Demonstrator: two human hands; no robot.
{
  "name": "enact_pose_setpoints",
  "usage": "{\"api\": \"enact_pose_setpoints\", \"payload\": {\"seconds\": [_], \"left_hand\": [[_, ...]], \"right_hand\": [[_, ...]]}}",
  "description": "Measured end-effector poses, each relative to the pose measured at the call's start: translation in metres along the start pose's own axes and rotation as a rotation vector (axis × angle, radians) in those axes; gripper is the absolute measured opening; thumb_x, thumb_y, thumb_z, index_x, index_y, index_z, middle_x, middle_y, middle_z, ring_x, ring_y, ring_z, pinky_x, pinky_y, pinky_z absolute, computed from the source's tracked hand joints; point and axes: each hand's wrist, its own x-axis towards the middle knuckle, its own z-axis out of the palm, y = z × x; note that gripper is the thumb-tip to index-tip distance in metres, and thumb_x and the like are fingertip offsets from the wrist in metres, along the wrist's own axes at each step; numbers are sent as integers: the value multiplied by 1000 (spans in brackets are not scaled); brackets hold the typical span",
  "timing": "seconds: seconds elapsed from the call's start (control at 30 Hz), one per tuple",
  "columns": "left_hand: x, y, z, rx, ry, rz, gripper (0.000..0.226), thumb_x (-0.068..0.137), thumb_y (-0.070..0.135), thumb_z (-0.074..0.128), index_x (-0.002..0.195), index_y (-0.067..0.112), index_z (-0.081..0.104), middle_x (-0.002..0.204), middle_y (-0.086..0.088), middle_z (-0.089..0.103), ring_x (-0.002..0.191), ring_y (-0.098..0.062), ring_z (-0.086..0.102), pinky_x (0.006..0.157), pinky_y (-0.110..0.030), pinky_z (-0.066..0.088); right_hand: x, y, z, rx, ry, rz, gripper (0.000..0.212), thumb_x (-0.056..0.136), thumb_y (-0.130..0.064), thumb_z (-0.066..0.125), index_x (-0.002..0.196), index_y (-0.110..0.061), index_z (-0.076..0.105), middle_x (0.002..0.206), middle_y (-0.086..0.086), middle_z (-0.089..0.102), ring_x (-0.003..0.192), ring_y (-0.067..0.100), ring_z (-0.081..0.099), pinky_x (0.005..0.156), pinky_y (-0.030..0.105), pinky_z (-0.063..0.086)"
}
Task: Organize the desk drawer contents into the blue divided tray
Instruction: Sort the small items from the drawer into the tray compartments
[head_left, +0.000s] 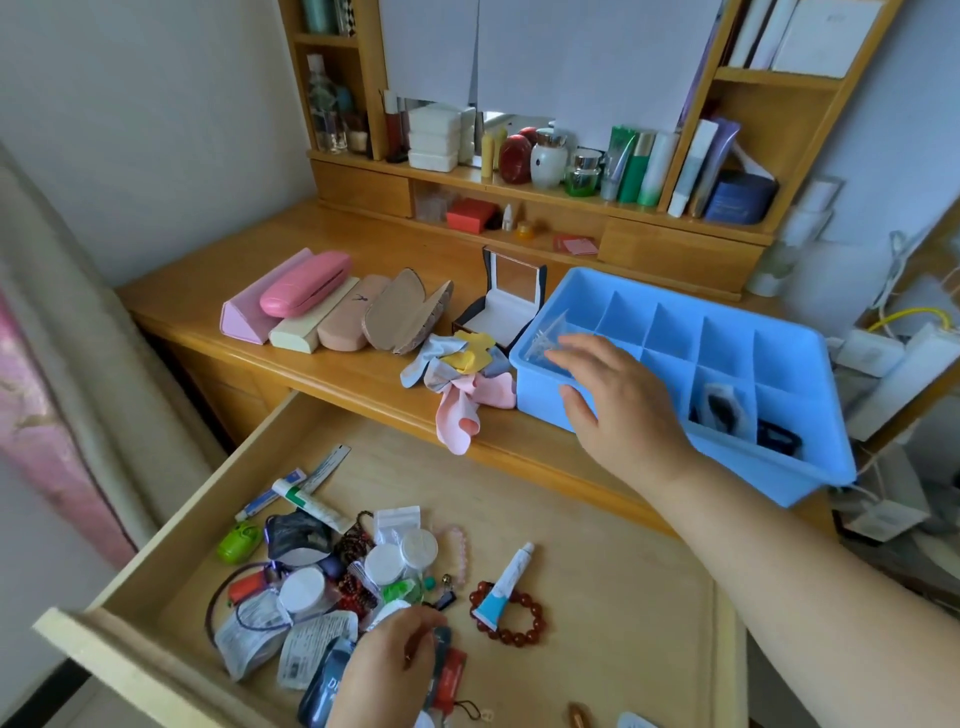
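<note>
Right hand over tray corner, left hand down in the drawer clutter.

I see my right hand (618, 400) with fingers spread wide, gripping nothing, above the near-left compartment of the glossy blue plastic tray (810, 457), where a crinkly clear plastic bag (545, 338) leans. My left hand (395, 660) pinches a dark flat packet (441, 654), fingers narrow. The pale wooden drawer (597, 545) holds round white-lidded jars (402, 556), a red bead bracelet (511, 618) and soft squeeze tubes (306, 501).
</note>
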Motion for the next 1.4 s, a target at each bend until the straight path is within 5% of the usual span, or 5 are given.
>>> {"api": "enact_pose_setpoints", "payload": {"seconds": [0.13,0.3,0.8,1.13,1.4], "left_hand": [[-1,1,2,40,-25,-9,28,86,11,56,87,38,65,80,12,60,64,0,56,63,-2,39],[12,-2,4,46,-95,-90,21,93,24,51,102,42,56,97,12,60,87,-1,60,82,-7,43],[14,-18,1,-38,-418,-127,32,98,30,45,69,18,38,76,5,37,99,-5,39,83,-10,40],[-2,3,2,123,-59,41,25,91,15,52,107,29,65,97,15,61,85,1,56,70,-2,38],[-9,1,4,153,-66,98,27,89,9,51,105,22,68,102,11,66,92,-3,58,79,-15,45]], "right_hand": [[41,11,13,-89,-321,233,62,93,-47,48,147,-21,31,159,1,13,133,32,33,108,43,28],[65,34,26,448,-252,643,48,92,-13,51,139,-24,44,131,2,54,99,17,54,72,24,44],[74,31,18,-95,-546,212,30,94,-12,49,119,-15,65,124,1,62,113,22,56,95,33,45],[47,28,14,-234,-650,199,68,91,-65,22,70,-14,63,94,3,63,114,22,49,113,47,11],[-71,-25,11,28,-106,-198,10,82,-20,59,75,-18,67,74,-4,62,68,18,54,60,29,41]]}}
